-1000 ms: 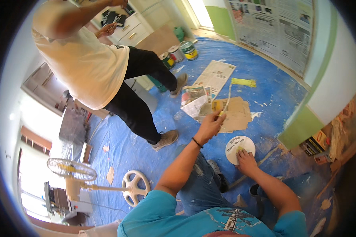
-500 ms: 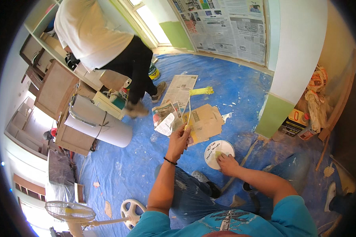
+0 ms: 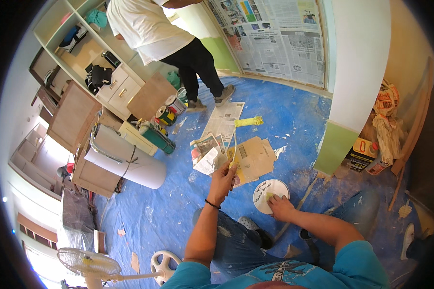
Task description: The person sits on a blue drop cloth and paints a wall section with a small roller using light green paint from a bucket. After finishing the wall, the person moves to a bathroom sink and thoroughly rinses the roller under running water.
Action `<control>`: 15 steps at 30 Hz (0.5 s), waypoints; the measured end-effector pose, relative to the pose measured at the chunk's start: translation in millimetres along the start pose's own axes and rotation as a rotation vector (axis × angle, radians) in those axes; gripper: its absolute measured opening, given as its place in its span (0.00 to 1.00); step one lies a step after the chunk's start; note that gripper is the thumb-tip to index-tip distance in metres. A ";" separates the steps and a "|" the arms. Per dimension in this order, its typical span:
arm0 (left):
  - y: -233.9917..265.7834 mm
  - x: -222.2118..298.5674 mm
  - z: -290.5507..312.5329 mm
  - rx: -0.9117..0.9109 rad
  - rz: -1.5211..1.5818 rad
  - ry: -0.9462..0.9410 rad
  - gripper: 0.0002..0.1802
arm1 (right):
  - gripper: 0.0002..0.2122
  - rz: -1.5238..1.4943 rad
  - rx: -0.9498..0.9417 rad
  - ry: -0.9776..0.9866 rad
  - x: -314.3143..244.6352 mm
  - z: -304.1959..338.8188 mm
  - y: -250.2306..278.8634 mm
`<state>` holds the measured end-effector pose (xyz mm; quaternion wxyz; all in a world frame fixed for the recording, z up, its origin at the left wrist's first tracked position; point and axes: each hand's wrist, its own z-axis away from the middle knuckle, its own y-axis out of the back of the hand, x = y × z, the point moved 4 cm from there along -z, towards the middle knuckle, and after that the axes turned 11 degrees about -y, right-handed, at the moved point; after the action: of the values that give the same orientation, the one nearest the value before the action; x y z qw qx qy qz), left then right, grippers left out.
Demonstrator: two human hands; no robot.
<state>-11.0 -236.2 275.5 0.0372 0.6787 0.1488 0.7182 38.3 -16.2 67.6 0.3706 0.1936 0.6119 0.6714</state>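
My left hand point(image 3: 223, 179) is closed round the handle of a paint roller point(image 3: 235, 139). Its yellow-green sleeve point(image 3: 249, 121) is at the far end, above newspaper and flattened cardboard; whether it touches them I cannot tell. Nearer to me on the right is a round white lid point(image 3: 264, 204) with handwriting and a yellow-green patch on it. The fingers of my right hand point(image 3: 280, 208) lie bent over the right part of this lid, close to the patch. The thumb of that hand is hidden, and so is whatever lies under the lid.
Blue sheeting point(image 3: 294, 120) covers the floor. A person point(image 3: 154, 38) stands at the far left, near paint cans point(image 3: 166, 115) and a large white roll point(image 3: 125, 161). A fan point(image 3: 89, 262) is at lower left. At right, a wall corner point(image 3: 340, 139) juts out beside a yellow-black container point(image 3: 361, 154).
The other person has straightened up and stepped to the right, uncovering the shelves and paint cans. My hands keep their holds; the whole view has shifted slightly.
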 end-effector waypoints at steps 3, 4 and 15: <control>-0.5 -0.7 0.1 0.001 0.017 0.011 0.28 | 0.33 0.006 0.018 0.001 0.3 -0.1 0.9; -0.5 0.0 0.0 -0.004 -0.008 -0.010 0.28 | 0.33 0.027 0.001 0.001 0.3 0.1 0.2; -0.7 -4.3 -1.4 -0.012 0.015 -0.014 0.27 | 0.33 0.006 -0.014 -0.008 0.7 0.9 0.1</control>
<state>-12.2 -236.8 271.1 0.0372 0.6845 0.1391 0.7147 38.4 -15.2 67.8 0.3724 0.1956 0.6051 0.6759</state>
